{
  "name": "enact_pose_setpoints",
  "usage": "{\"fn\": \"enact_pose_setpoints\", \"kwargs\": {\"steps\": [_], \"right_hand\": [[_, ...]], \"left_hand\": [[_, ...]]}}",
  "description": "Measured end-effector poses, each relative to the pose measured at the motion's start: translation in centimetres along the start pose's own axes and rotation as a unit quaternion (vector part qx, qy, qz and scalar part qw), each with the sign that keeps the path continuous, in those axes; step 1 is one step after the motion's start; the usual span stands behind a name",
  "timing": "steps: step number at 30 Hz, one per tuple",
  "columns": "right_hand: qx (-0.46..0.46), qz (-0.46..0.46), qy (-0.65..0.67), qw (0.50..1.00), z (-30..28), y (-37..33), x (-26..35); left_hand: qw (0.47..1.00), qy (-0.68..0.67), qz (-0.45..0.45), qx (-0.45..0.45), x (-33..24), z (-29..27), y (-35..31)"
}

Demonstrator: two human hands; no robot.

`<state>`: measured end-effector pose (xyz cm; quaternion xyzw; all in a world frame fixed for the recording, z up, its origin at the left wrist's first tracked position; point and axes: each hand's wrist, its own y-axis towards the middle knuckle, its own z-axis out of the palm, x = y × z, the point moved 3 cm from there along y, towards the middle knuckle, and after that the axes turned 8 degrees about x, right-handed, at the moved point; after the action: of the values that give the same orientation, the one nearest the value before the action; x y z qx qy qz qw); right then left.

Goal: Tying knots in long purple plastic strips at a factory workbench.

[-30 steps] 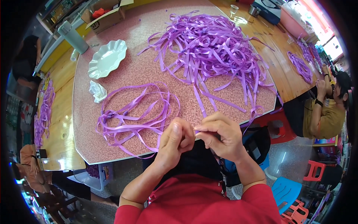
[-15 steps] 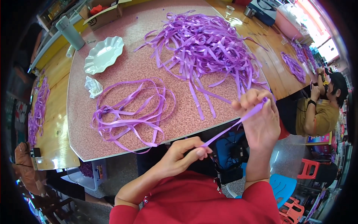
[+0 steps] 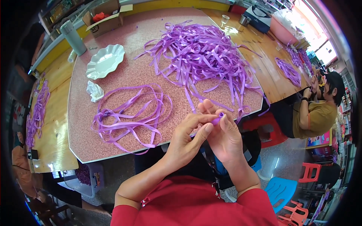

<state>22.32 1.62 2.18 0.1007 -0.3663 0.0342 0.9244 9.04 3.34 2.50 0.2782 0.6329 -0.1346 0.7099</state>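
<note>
Close together at the table's near edge, both hands work on a purple ribbon (image 3: 215, 121), its end coiled into a small tight roll. My right hand (image 3: 229, 140), palm up, pinches the roll between thumb and fingers. Thumb and forefinger of my left hand (image 3: 186, 140) close on the ribbon right beside it. Beyond them a large tangled pile of purple ribbons (image 3: 205, 51) covers the far middle of the pink speckled table (image 3: 124, 71). A smaller looped bundle of purple ribbons (image 3: 130, 125), with darker knotted bits at its left end, lies left of my hands.
A white scalloped dish (image 3: 105, 61), crumpled tissue (image 3: 94, 91) and grey-green bottle (image 3: 73, 38) stand on the left. An open cardboard box (image 3: 105, 27) is at the back. A person in a mustard shirt (image 3: 316, 115) sits at right, near a red stool (image 3: 269, 132) and blue stool (image 3: 279, 191).
My hands have come together: the right moved left and down, the left moved up. The ribbon stretched between them is now short and gathered at the roll. The view has shifted slightly.
</note>
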Motion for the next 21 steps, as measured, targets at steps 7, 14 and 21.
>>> {"fn": "enact_pose_setpoints", "kwargs": {"steps": [7,14,21], "right_hand": [[0.019,0.025,0.093,0.995,-0.6,0.0,0.0],[0.011,-0.102,0.194,0.976,-5.4,1.6,7.8],[-0.058,-0.168,0.237,0.955,-12.7,2.0,12.4]], "left_hand": [[0.988,-0.117,-0.103,0.015,-0.4,-1.1,-1.0],[0.987,-0.099,-0.114,0.062,-3.0,-6.5,-8.5],[0.99,-0.018,-0.123,-0.061,-5.5,-12.8,-14.4]]}}
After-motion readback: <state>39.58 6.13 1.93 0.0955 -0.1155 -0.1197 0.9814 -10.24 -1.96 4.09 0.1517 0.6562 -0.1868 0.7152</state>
